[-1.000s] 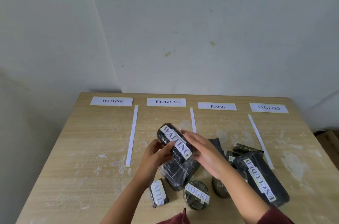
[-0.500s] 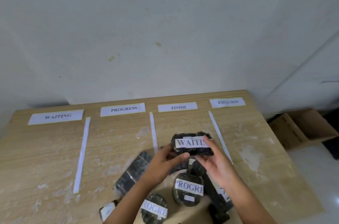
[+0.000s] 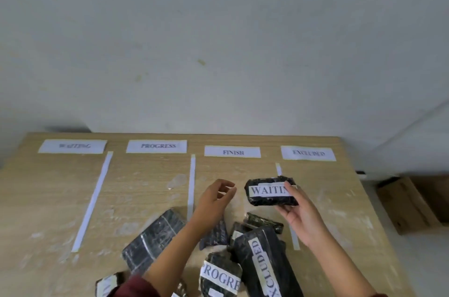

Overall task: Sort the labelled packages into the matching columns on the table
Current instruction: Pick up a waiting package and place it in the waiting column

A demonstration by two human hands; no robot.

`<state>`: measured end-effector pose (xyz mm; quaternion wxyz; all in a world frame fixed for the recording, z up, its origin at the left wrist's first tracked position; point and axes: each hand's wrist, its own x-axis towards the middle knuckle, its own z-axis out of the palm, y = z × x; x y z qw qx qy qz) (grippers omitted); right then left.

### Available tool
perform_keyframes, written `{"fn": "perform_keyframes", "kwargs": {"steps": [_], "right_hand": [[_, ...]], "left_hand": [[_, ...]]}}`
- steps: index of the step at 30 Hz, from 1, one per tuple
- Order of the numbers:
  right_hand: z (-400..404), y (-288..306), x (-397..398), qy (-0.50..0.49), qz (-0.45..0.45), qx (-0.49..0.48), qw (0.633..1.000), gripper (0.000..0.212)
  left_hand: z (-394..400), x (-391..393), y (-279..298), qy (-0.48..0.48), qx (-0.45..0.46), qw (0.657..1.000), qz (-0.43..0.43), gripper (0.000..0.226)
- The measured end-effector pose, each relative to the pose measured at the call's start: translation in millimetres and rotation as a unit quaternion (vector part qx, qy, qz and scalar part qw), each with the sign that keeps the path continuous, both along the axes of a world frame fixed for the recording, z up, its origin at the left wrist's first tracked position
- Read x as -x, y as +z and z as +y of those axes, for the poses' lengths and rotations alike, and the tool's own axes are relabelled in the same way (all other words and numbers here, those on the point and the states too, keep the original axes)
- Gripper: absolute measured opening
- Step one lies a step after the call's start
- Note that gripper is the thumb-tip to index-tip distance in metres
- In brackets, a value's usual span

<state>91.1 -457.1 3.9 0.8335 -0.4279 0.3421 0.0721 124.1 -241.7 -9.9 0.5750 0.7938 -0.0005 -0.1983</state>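
My right hand (image 3: 300, 215) holds a black package labelled WAITING (image 3: 269, 191) above the table, over the strip between the FINISH and EXCLUDED columns. My left hand (image 3: 215, 199) hovers just left of it, fingers apart, holding nothing. Paper headers read WAITING (image 3: 72, 146), PROGRESS (image 3: 157, 146), FINISH (image 3: 232, 151) and EXCLUDED (image 3: 308, 153) along the far edge. Near me lies a pile of black packages: one marked EXCLUDED (image 3: 263, 262), one marked PROGRESS (image 3: 220, 277), a flat one with no label showing (image 3: 155, 239) and a small one (image 3: 264, 221).
White paper strips (image 3: 93, 202) (image 3: 191, 184) divide the wooden table (image 3: 48, 199) into columns. A white wall rises behind the table. A cardboard box (image 3: 413, 204) sits on the floor to the right. Another labelled package (image 3: 105, 285) lies at the bottom edge.
My left hand has let go of the WAITING package, which now rests in my right hand alone and sits further right. The camera view has shifted.
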Motion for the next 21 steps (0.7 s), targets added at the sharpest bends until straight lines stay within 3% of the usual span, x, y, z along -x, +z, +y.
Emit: {"fn": "perform_keyframes", "kwargs": {"steps": [5, 9, 12, 17, 21], "right_hand": [[99, -15, -38, 0.111, 0.003, -0.034, 0.993, 0.022], [200, -27, -58, 0.180, 0.019, -0.037, 0.983, 0.018], [274, -43, -67, 0.221, 0.035, 0.004, 0.975, 0.028], [381, -72, -82, 0.274, 0.060, 0.100, 0.954, 0.022], [451, -99, -108, 0.291, 0.051, 0.167, 0.941, 0.036]], "left_hand": [[114, -3, -17, 0.166, -0.080, 0.982, -0.025, 0.024], [228, 6, -45, 0.265, -0.214, 0.940, -0.024, 0.031], [302, 13, -66, 0.302, -0.316, 0.899, 0.030, 0.045], [391, 17, -95, 0.276, -0.387, 0.874, 0.106, 0.065], [436, 13, -114, 0.231, -0.398, 0.876, 0.145, 0.070]]}}
